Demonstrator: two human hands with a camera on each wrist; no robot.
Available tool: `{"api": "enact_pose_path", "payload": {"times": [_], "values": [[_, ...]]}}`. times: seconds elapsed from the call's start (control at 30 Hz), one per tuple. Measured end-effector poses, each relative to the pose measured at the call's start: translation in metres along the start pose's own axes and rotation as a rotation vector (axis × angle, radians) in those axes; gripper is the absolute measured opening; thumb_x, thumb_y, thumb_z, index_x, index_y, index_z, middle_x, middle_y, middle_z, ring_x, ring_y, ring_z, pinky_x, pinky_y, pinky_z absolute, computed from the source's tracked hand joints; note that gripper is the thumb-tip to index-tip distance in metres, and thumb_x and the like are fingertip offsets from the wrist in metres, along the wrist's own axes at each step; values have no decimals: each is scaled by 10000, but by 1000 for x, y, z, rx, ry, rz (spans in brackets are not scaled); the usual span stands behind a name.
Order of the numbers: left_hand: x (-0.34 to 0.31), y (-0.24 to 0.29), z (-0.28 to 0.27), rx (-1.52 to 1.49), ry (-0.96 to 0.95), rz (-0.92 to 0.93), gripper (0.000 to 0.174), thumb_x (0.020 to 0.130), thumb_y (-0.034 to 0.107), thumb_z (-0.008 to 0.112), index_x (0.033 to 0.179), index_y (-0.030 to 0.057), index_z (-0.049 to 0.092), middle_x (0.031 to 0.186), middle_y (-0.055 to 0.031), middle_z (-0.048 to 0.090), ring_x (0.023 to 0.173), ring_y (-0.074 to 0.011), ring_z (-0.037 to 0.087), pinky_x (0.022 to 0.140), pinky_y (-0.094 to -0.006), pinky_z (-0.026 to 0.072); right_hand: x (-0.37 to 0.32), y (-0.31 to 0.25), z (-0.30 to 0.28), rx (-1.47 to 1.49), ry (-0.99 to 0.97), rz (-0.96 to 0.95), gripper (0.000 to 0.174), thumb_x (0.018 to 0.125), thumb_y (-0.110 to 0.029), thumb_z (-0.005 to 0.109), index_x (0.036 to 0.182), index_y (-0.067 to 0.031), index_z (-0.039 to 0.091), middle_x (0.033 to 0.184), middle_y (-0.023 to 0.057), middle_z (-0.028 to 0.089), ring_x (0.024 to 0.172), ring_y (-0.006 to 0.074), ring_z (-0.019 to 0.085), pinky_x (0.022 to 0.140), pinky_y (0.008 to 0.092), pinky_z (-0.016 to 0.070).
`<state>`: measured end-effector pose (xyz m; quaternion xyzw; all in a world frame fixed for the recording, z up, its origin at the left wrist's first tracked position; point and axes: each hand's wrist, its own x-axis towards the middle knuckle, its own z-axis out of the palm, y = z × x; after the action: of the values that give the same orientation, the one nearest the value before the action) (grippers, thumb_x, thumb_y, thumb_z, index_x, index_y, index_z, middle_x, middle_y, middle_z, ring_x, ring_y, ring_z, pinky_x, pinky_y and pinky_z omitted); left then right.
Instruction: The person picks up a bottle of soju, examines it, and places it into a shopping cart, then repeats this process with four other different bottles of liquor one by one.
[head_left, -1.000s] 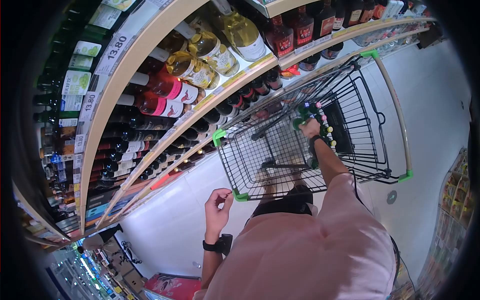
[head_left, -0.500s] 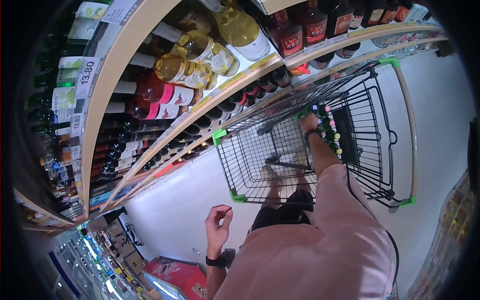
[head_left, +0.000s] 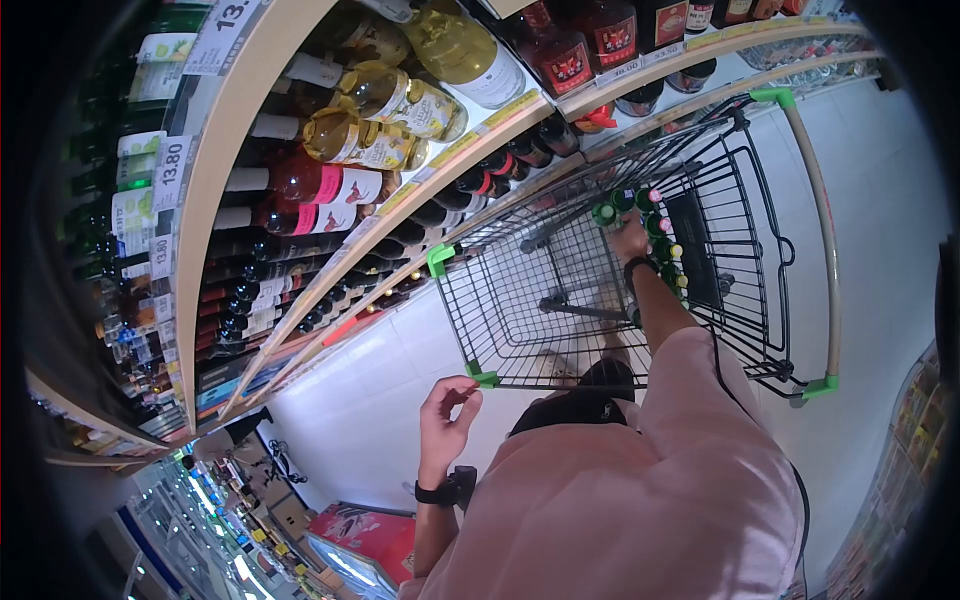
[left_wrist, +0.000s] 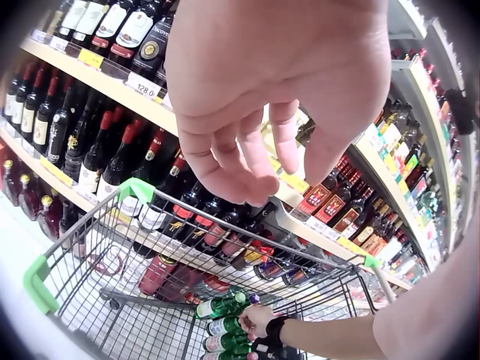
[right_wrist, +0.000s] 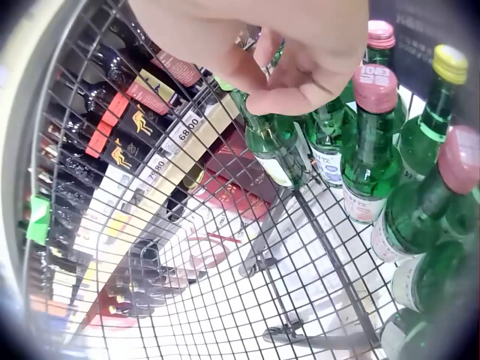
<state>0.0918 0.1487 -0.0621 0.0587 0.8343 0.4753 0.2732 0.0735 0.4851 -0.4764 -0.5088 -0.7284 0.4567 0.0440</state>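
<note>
Inside the shopping cart [head_left: 483, 380], my right hand [head_left: 628, 240] grips a green glass bottle [right_wrist: 274, 146] around its neck, fingers and thumb curled over the top. The held bottle stands close beside a cluster of green bottles [right_wrist: 367, 165] with pink and yellow caps, grouped at the handle side of the basket. A label shows on its lower part, while my fingers hide its cap. Near the cart's green front corner, my left hand [head_left: 447, 420] hangs with loosely bent fingers and nothing in it. In the left wrist view, this hand [left_wrist: 277, 75] is above the cart.
Shelves of wine bottles [head_left: 390, 110] with price tags run along the cart's left and far side. A wooden-coloured shelf edge [head_left: 225, 170] comes close on the left. A red chest freezer [head_left: 365, 525] stands behind, and packaged goods [head_left: 905, 440] line the right.
My right hand stays at the bottles in the cart, shifting only slightly. My left hand dipped, then rose back toward the cart's corner. The head view has turned a little.
</note>
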Motion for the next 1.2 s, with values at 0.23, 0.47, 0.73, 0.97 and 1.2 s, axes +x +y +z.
{"api": "enact_pose_path", "payload": {"times": [0.23, 0.47, 0.73, 0.97, 1.2], "values": [[1, -17, -7, -107, 18, 15, 179, 898, -75, 621, 1054, 13, 609, 951, -12, 619, 896, -115, 615, 827, -261, 493, -40, 13, -10, 172, -114, -162, 181, 762, -53, 617, 944, -52, 619, 803, 113, 678, 720, 247, 672, 689, 380, 521], [6, -15, -29, -118, -13, 138, 178, 907, -94, 576, 1037, 24, 607, 964, -26, 642, 900, -111, 617, 830, -266, 498, -70, -14, -42, 381, -514, 116, 122, 842, -5, 563, 964, -6, 574, 744, 119, 655, 557, 189, 637, 454, 307, 487], [3, -36, -64, -198, -41, 202, 206, 882, -115, 542, 1034, 13, 596, 934, -44, 653, 890, -130, 633, 801, -264, 491, -118, -37, -56, 385, -442, 112, 167, 823, 57, 535, 957, 4, 621, 751, 103, 686, 576, 176, 654, 479, 296, 506], [8, -80, -139, -275, -68, 306, 224, 870, -137, 560, 1028, 16, 604, 943, -16, 612, 909, -101, 600, 821, -245, 486, -163, -42, -32, 223, -411, -86, 209, 900, -104, 617, 788, 73, 629, 662, 127, 657, 460, 154, 563, 419, 292, 411], [6, -151, -241, -431, -60, 304, 227, 860, -129, 592, 1029, 22, 611, 879, 17, 563, 858, -86, 581, 811, -244, 488, -262, -79, 2, 147, -457, 31, 166, 849, -86, 589, 841, 60, 668, 679, 114, 676, 493, 163, 598, 455, 288, 456]]}}
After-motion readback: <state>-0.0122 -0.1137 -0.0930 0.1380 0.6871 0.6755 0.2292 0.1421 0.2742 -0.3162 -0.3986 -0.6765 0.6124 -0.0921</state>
